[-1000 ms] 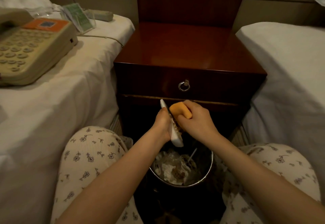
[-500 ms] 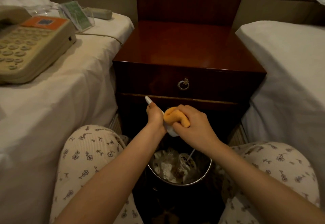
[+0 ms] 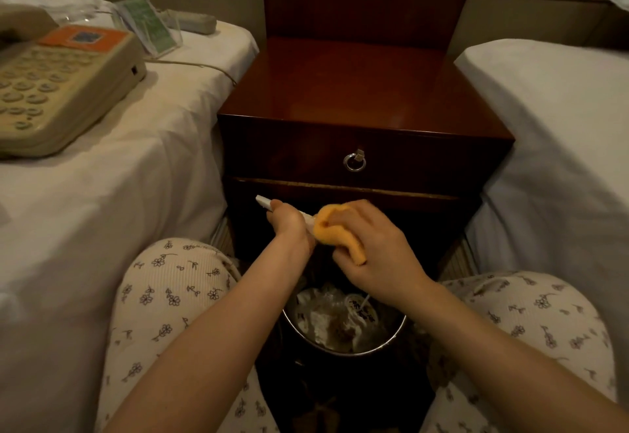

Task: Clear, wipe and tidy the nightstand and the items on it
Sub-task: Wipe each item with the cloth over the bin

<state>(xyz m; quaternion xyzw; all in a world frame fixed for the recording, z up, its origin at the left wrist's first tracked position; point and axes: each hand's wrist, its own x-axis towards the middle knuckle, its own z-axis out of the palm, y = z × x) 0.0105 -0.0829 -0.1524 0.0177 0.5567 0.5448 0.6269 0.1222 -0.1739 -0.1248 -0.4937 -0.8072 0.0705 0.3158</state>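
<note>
Nightstand (image 3: 357,92) wood gleams; left hand (image 3: 291,228) grips a slim white remote (image 3: 263,202), right hand (image 3: 371,249) a fuzzy orange cloth (image 3: 328,228).

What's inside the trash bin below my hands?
Crumpled white paper, clear plastic and a printed cup with a stick fill the trash bin. Anything beneath them is covered.

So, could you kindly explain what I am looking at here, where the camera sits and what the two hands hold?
There is no machine here: a person wears a wide-angle camera on the head, so you look down at their own arms. The left hand grips what looks like a slim white remote control. The right hand holds an orange cloth against it, above a waste bin with rubbish in it. Ahead stands the dark wooden nightstand. A beige telephone lies on the bed to the left.
</note>
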